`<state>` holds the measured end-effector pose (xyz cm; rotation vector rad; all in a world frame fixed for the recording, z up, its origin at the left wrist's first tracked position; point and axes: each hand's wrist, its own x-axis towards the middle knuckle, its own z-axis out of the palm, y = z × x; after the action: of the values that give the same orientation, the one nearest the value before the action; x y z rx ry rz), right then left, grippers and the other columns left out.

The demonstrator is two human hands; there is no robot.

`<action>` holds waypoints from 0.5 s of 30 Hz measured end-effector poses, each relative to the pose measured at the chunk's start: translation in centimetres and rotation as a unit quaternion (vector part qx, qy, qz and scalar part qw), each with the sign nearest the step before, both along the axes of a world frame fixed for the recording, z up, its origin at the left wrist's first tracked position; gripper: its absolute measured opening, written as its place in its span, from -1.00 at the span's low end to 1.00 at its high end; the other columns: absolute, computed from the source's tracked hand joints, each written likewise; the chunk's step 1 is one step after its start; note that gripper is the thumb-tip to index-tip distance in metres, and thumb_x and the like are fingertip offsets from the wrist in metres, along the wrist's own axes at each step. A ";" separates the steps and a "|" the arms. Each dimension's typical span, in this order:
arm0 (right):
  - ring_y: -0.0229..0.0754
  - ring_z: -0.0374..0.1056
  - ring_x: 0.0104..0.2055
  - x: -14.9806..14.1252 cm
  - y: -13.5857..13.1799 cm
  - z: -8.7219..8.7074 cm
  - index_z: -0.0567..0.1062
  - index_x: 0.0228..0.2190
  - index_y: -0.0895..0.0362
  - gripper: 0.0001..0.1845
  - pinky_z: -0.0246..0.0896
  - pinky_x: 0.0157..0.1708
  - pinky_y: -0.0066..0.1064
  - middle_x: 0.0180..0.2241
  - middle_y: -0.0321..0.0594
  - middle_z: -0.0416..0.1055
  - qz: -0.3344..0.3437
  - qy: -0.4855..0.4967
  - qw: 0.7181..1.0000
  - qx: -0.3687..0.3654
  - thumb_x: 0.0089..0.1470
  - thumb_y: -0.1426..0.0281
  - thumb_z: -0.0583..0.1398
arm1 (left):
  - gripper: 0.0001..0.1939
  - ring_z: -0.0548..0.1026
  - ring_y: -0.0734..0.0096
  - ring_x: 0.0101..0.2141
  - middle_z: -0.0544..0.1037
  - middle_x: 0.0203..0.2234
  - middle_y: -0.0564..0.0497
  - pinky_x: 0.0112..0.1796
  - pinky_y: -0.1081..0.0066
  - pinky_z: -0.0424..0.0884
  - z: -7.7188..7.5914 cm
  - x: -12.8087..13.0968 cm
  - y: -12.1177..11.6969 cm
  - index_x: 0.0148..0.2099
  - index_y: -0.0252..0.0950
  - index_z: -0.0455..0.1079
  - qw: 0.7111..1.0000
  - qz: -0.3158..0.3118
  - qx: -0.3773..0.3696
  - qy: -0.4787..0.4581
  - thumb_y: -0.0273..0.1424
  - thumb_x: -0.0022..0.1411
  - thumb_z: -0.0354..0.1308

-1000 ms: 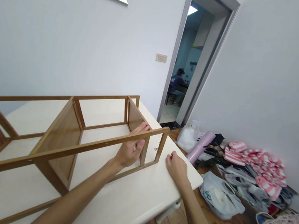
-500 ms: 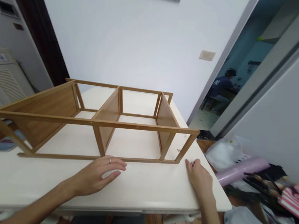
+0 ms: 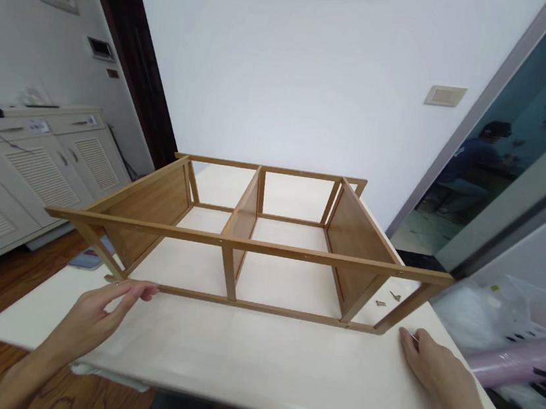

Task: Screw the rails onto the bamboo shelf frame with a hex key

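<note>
A wooden shelf unit [image 3: 233, 243] lies on its side on the white table [image 3: 253, 368]. My left hand [image 3: 97, 316] is at the left end of its lower near rail, fingers loosely bent and thumb close to them. I see nothing held there; contact with the rail cannot be made out. Beyond the unit's right end, my right hand [image 3: 432, 363] rests on the table, closed on a thin metal piece, mostly hidden by the fingers. Two small screws [image 3: 380, 303] lie on the table behind the right end post.
A white cabinet [image 3: 33, 168] stands at the left. Plastic bags [image 3: 498, 312] and a purple roll [image 3: 527, 358] are beside the table's right edge. Behind the table is a wall. Through the doorway at the right, a person [image 3: 478, 157] sits in another room.
The view has turned left. My left hand has moved along the near rail from the middle to its left end. My right hand stays near the right end, still holding the metal piece.
</note>
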<state>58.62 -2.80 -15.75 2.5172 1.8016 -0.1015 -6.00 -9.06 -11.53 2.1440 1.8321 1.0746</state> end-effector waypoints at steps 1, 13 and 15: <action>0.23 0.59 -0.25 0.2 0.3 -0.1 0.48 -0.41 0.06 -0.62 0.30 -0.27 -0.12 -0.40 0.11 0.59 -0.004 0.005 1.000 -0.002 0.31 0.15 0.02 | -0.62 0.72 0.26 -0.23 0.74 -0.26 0.06 -0.14 0.42 0.62 0.1 -0.5 0.2 -0.09 -0.13 0.65 1.000 0.005 0.005 0.000 -0.04 0.42 0.09; 0.07 0.51 -0.43 1.0 1.0 1.0 0.38 -0.71 -0.07 -0.66 0.29 -0.26 -0.06 -0.48 0.08 0.51 -0.060 0.134 0.987 0.068 0.05 0.26 0.24 | -0.77 0.70 0.27 -0.22 0.73 -0.22 0.08 -0.07 0.33 0.59 -0.1 -3.2 1.6 -0.11 -0.12 0.63 0.992 0.022 0.125 0.002 -0.25 0.40 0.14; -0.02 0.47 -0.49 0.2 -0.5 1.3 0.36 -0.69 -0.08 -0.69 0.30 -0.35 -0.13 -0.53 -0.01 0.47 -0.062 0.180 0.966 0.177 0.04 0.25 0.19 | -0.81 0.67 0.21 -0.20 0.70 -0.21 0.10 -0.01 0.21 0.57 -1.0 -3.9 1.8 -0.12 -0.09 0.60 0.978 0.078 0.196 -0.007 -0.28 0.38 0.14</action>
<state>58.83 -3.33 -14.40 3.0309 1.9306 -0.2836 -9.92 -7.30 -12.49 2.2051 1.9434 1.5988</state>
